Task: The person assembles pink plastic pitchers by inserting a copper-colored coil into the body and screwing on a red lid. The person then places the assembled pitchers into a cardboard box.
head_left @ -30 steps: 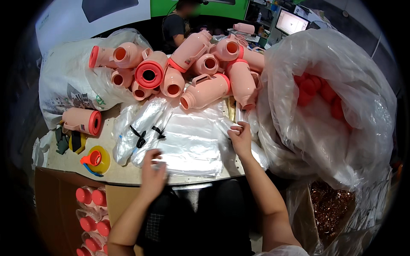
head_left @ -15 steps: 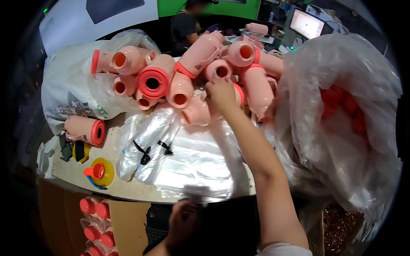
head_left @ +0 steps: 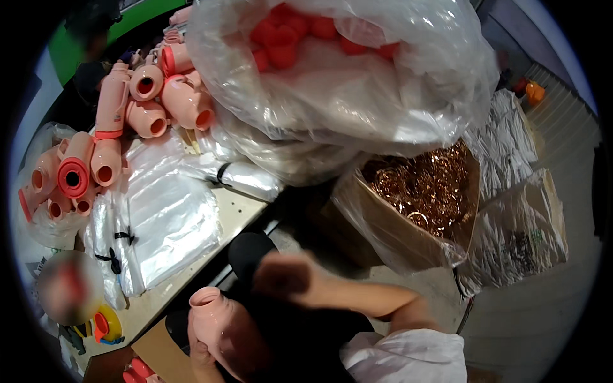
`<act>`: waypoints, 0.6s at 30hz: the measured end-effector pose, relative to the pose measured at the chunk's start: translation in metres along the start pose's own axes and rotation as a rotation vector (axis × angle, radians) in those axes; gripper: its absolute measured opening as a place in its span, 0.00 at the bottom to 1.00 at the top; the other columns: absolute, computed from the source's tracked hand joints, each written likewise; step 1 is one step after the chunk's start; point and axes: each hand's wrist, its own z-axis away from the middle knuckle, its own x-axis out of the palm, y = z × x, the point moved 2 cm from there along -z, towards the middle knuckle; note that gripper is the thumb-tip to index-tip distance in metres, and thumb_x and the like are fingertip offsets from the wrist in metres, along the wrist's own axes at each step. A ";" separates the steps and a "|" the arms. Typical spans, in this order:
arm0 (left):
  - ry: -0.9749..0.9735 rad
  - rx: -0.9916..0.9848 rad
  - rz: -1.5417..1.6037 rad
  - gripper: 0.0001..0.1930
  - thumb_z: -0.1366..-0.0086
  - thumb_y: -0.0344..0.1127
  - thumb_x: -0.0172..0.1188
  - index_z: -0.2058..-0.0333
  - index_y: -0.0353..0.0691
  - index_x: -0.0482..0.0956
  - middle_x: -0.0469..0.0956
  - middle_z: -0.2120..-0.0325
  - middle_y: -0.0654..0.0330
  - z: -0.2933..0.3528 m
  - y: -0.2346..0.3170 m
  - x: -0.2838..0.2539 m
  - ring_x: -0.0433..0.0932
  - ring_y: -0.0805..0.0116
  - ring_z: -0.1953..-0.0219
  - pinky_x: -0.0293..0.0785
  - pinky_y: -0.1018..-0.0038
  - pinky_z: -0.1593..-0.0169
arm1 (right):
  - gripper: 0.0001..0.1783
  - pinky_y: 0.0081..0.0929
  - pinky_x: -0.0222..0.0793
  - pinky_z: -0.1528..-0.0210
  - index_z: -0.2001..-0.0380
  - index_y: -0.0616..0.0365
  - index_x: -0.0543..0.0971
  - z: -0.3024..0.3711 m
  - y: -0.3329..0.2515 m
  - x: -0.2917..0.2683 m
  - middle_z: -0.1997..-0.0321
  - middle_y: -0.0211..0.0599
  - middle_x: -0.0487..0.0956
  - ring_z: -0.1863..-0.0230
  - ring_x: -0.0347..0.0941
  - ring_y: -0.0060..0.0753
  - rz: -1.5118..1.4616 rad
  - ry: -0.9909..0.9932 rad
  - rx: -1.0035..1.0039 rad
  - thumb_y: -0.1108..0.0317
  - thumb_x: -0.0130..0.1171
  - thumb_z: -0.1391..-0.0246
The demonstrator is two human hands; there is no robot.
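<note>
My left hand (head_left: pixel 200 346) is wrapped round a pink thermos casing (head_left: pixel 227 329), open neck up and tilted, close to my body below the table's front edge. To the right of its neck is my right hand (head_left: pixel 284 278), raised over my lap and smeared by motion; its fingers cannot be made out. More pink thermos casings (head_left: pixel 185 102) lie heaped at the back of the table (head_left: pixel 239 209), several with open necks facing me. Flat clear plastic bags (head_left: pixel 179 223) are spread before the heap, with rolled bags tied in black beside them.
A large clear plastic bag (head_left: pixel 345 96) holding red cup-shaped pieces stands at the table's right end. Beyond it sits a lined carton (head_left: pixel 383 223) of copper-coloured rings. Yellow tape (head_left: pixel 113 324) lies near the left front edge. Another person (head_left: pixel 89 76) is at the far left.
The view has swung right. My right hand has left the heap and come back over my lap. A pink thermos casing is now in my left hand, which earlier showed none.
</note>
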 end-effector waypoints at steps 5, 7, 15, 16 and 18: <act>0.100 -0.142 0.101 0.52 0.48 0.59 0.73 0.33 0.38 0.58 0.70 0.40 0.48 0.024 -0.003 -0.011 0.74 0.55 0.41 0.74 0.59 0.41 | 0.06 0.36 0.75 0.62 0.67 0.59 0.85 0.051 -0.072 -0.221 0.66 0.45 0.84 0.64 0.82 0.42 1.180 0.758 -0.032 0.68 0.65 0.46; 0.106 -0.176 0.113 0.53 0.49 0.58 0.74 0.33 0.38 0.58 0.69 0.39 0.48 0.017 -0.009 -0.006 0.73 0.55 0.41 0.73 0.59 0.39 | 0.13 0.41 0.76 0.60 0.69 0.58 0.86 0.055 -0.089 -0.272 0.67 0.47 0.84 0.63 0.82 0.48 1.346 0.716 0.461 0.58 0.67 0.47; 0.177 -0.163 -0.034 0.53 0.49 0.59 0.74 0.33 0.37 0.57 0.69 0.41 0.49 0.020 -0.021 0.005 0.72 0.55 0.40 0.71 0.59 0.38 | 0.11 0.45 0.76 0.57 0.67 0.53 0.85 0.017 -0.048 -0.270 0.64 0.45 0.84 0.60 0.81 0.50 1.453 0.502 0.514 0.59 0.68 0.49; 0.190 -0.144 -0.056 0.52 0.48 0.59 0.73 0.33 0.37 0.57 0.69 0.41 0.49 0.024 -0.017 0.005 0.72 0.55 0.40 0.71 0.59 0.38 | 0.10 0.45 0.75 0.57 0.66 0.53 0.85 0.020 -0.051 -0.268 0.64 0.44 0.84 0.59 0.81 0.50 1.475 0.506 0.485 0.61 0.67 0.49; 0.228 -0.143 -0.052 0.51 0.47 0.59 0.72 0.33 0.37 0.57 0.68 0.41 0.49 0.030 -0.020 0.000 0.71 0.55 0.40 0.71 0.59 0.37 | 0.10 0.46 0.75 0.57 0.68 0.54 0.84 0.033 -0.052 -0.273 0.65 0.43 0.83 0.60 0.81 0.50 1.563 0.603 0.323 0.60 0.66 0.48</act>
